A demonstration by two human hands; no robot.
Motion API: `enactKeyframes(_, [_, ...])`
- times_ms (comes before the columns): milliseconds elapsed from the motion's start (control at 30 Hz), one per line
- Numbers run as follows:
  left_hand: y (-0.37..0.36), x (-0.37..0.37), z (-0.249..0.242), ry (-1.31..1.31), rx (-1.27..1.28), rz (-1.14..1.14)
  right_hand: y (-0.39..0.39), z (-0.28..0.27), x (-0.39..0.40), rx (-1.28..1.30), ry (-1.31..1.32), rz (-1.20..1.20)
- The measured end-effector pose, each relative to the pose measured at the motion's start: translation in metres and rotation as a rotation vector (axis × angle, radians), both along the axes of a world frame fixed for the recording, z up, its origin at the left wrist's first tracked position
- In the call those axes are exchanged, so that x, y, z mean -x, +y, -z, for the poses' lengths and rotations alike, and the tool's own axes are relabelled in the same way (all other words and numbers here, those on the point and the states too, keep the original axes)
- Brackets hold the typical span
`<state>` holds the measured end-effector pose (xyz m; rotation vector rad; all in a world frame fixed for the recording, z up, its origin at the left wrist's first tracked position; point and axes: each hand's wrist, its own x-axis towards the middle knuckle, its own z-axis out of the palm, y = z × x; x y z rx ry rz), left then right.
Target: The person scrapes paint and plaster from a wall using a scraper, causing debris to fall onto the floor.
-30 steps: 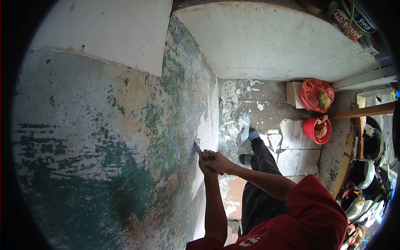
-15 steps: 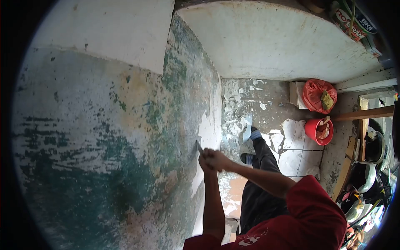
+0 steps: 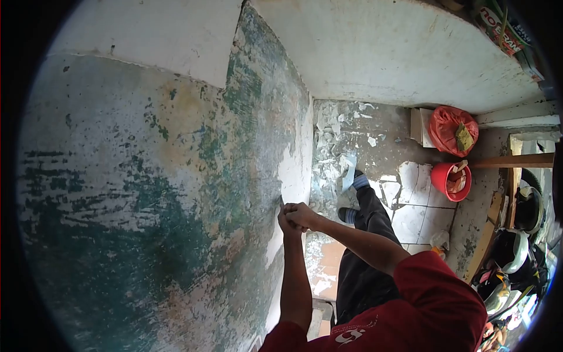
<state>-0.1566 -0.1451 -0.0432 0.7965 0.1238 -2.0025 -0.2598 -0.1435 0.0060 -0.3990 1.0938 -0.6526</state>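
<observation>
Both hands are closed together at the wall point(image 3: 176, 234), on a scraper point(image 3: 281, 200) whose thin blade end pokes out above the fingers against the surface. My left hand point(image 3: 285, 223) is nearer the wall, its fingers wrapped round the handle. My right hand point(image 3: 302, 216) clasps over it from the right. The handle is hidden inside the two fists. Old green and grey paint, worn and patchy, covers most of the wall. Just beside the hands a bare white patch point(image 3: 294, 173) runs along its edge.
Paint flakes point(image 3: 328, 146) litter the floor by my feet. Broken white tiles point(image 3: 415, 186) lie further right. A red bucket point(image 3: 450, 182) and a red plastic bag point(image 3: 448, 132) stand near the far wall. Helmets point(image 3: 509, 249) are piled at the right edge.
The hands have shifted slightly, still clasped together, and less of the scraper's blade shows. The whole view has tilted a little. The grip looks the same.
</observation>
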Motion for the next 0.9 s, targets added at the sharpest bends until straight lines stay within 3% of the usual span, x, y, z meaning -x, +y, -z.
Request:
enactKeyframes(33, [-0.002,0.004,-0.002,-0.050,-0.046,-0.032,0.000,0.001,0.000,-0.033,-0.065,0.045])
enactKeyframes(133, [0.005,0.006,-0.015,-0.050,-0.082,-0.074,0.026,0.020,-0.016,0.268,0.073,0.219])
enactKeyframes(233, [0.001,0.006,-0.011,-0.091,-0.109,-0.069,0.009,-0.017,0.006,0.119,-0.014,0.083])
enactKeyframes(333, [-0.007,0.013,-0.001,-0.129,-0.145,-0.078,-0.002,0.007,0.006,0.040,0.004,0.052])
enactKeyframes(433, [0.002,0.015,-0.008,-0.121,-0.196,-0.137,0.020,0.012,-0.007,0.365,0.218,0.257])
enactKeyframes(567, [-0.005,0.011,-0.004,-0.159,-0.173,-0.086,-0.002,0.003,0.006,-0.047,0.029,-0.038])
enactKeyframes(667, [-0.002,0.014,-0.005,-0.181,-0.190,-0.076,0.003,-0.009,0.010,0.085,0.065,0.053])
enactKeyframes(733, [0.003,0.011,-0.006,-0.174,-0.194,-0.077,0.014,0.020,-0.015,0.290,0.150,0.217])
enactKeyframes(833, [-0.005,0.007,0.000,-0.138,-0.174,-0.077,-0.005,-0.006,0.003,0.016,0.010,0.034])
enactKeyframes(900, [-0.009,0.009,0.005,-0.119,-0.164,-0.081,-0.005,-0.005,0.007,0.023,0.000,0.062])
